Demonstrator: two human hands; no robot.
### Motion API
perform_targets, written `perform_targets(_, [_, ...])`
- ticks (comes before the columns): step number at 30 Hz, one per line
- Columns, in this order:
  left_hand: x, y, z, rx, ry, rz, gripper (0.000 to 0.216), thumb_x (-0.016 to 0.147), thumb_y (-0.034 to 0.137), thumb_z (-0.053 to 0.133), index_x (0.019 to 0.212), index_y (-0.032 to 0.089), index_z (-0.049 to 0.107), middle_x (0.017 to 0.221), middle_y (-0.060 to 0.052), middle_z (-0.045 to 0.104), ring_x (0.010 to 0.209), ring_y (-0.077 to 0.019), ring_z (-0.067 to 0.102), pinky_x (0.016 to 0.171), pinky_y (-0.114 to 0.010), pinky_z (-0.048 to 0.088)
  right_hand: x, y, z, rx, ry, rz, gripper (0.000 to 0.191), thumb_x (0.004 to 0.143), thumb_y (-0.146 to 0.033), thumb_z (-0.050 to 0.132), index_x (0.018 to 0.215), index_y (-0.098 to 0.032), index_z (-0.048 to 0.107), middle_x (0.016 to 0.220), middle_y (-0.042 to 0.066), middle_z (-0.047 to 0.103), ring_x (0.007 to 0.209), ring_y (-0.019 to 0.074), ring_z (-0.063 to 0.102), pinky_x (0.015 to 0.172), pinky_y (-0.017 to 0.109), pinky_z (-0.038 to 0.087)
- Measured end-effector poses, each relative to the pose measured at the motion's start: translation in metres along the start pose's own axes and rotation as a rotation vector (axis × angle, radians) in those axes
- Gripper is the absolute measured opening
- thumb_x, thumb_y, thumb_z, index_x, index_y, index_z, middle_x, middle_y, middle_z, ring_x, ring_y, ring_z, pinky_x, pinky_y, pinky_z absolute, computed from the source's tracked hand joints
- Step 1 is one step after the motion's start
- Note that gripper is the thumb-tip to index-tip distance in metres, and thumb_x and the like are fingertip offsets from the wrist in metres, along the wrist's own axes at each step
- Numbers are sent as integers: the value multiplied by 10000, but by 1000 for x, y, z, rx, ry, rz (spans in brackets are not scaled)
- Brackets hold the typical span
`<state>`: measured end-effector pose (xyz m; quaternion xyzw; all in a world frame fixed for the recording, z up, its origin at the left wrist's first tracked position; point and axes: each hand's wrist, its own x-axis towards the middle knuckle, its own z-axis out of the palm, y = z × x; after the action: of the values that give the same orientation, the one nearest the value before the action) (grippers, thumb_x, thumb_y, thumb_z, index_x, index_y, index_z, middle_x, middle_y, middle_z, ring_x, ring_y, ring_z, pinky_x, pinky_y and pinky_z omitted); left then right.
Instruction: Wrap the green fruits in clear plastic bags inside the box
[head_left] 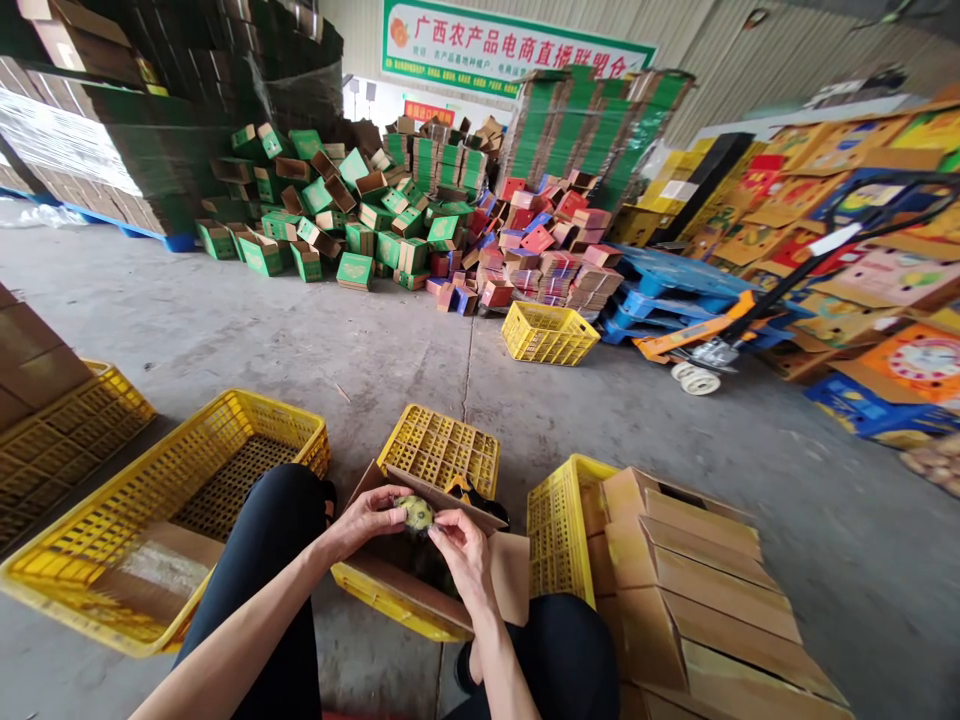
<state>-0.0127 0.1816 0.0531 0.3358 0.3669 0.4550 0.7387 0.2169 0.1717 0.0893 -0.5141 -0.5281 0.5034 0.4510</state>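
Between my two hands is a round, yellow-green fruit [418, 513] with dark spots; its exact kind is not clear. The fingers and thumb of my left hand [375, 522] pinch its left side. My right hand [463, 548] grips its lower right edge with the fingertips. Both hands are just above an open cardboard box [512, 575] between my knees. The box stands on a yellow plastic crate [405, 603]. Dark contents lie inside the box, too shadowed to make out.
A yellow crate [262, 410] with flat cardboard is at my left. On my right, another yellow crate [555, 530] stands beside stacked brown boxes [712, 580]. An upturned crate [442, 445] lies ahead. Farther off are heaped green boxes [356, 270] and an orange pallet jack [697, 335].
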Motion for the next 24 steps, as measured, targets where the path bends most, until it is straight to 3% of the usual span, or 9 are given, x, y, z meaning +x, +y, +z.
perform_targets(5, [1, 1, -2, 2, 54, 28, 528, 728, 424, 1017, 1167, 210, 815, 1239, -112, 807, 1129, -306, 762, 1008, -435, 584, -2, -3, -2, 40, -76, 39, 392, 746, -566, 907, 986, -280, 789, 1059, 56, 797, 1028, 314, 751, 911, 429, 639])
perform_targets(9, [1, 1, -2, -15, 47, 62, 498, 742, 407, 1012, 1159, 218, 816, 1236, -92, 808, 1100, -278, 766, 1017, -427, 574, -8, -8, -2, 196, -154, 84, 647, 760, -536, 944, 1339, -325, 744, 1465, 80, 720, 1405, 343, 643, 1133, 492, 562])
perform_targets(11, [2, 1, -2, -17, 18, 95, 505, 736, 374, 1019, 1168, 213, 814, 1193, -81, 819, 1064, -264, 770, 1041, -430, 559, -12, -10, -1, 253, -205, 118, 791, 724, -535, 984, 1434, -340, 693, 1568, 86, 655, 1442, 341, 623, 1176, 520, 527])
perform_targets(14, [2, 0, -1, 1, -23, 124, 515, 724, 338, 1026, 1172, 199, 813, 1136, -77, 827, 1037, -260, 768, 1076, -445, 537, -16, -10, 1, 303, -220, 208, 849, 707, -616, 979, 1448, -330, 681, 1513, 114, 692, 1226, 323, 753, 1046, 525, 613])
perform_targets(17, [1, 1, 1, 9, -62, 118, 612, 718, 326, 1027, 1272, 216, 791, 1227, -100, 798, 1131, -296, 746, 1114, -479, 516, -16, -10, 3, 288, -166, 261, 692, 756, -653, 926, 1312, -277, 759, 1319, 115, 785, 997, 277, 795, 917, 477, 664])
perform_targets(21, [-2, 3, 3, -42, -121, 113, 1121, 642, 279, 1067, 1620, 378, 529, 1526, -131, 634, 1328, -340, 667, 1172, -508, 474, -12, -11, 2, 221, -146, 190, 520, 776, -546, 920, 1208, -284, 799, 1257, 79, 803, 1082, 326, 767, 916, 477, 661])
perform_targets(24, [-2, 2, 4, -10, -132, 53, 1158, 670, 330, 1056, 1662, 388, 462, 1484, -133, 649, 1316, -338, 666, 1136, -496, 501, -9, -9, -1, 71, -97, 102, 442, 755, -442, 918, 1165, -312, 815, 1206, 48, 811, 1123, 349, 738, 985, 498, 626])
